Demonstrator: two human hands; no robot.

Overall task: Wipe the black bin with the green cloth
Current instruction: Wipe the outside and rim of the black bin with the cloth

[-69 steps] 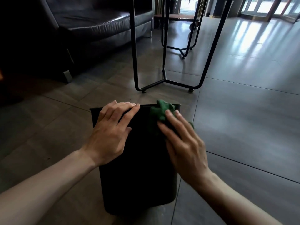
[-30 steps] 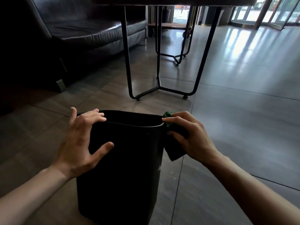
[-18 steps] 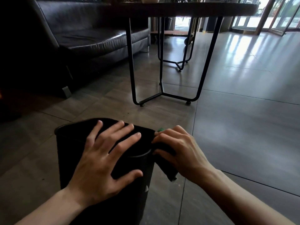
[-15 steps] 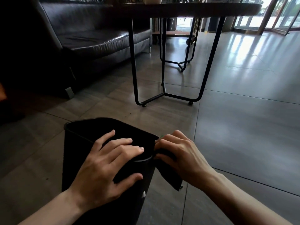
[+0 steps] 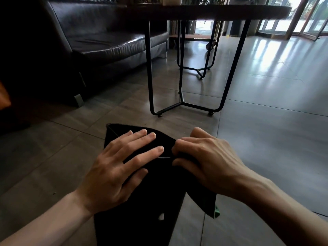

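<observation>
1. Two hands on the black bin [image 5: 142,210], which stands on the tiled floor [image 5: 266,148] at the bottom centre of the view, just in front of the round table's metal legs [image 5: 182,102].
2. Left hand [image 5: 117,167]: fingers straight and spread, lying flat across the bin's open top and near rim; thumb against the outer wall. Nothing gripped.
3. Right hand [image 5: 205,160]: fingers curled, clamped on the green cloth [image 5: 207,205] at the bin's right rim corner.
4. Cloth hangs below that hand outside the bin's right wall; green shows only at its lower tip.
5. Dark leather sofa [image 5: 99,41] stands on the floor, far left.
</observation>
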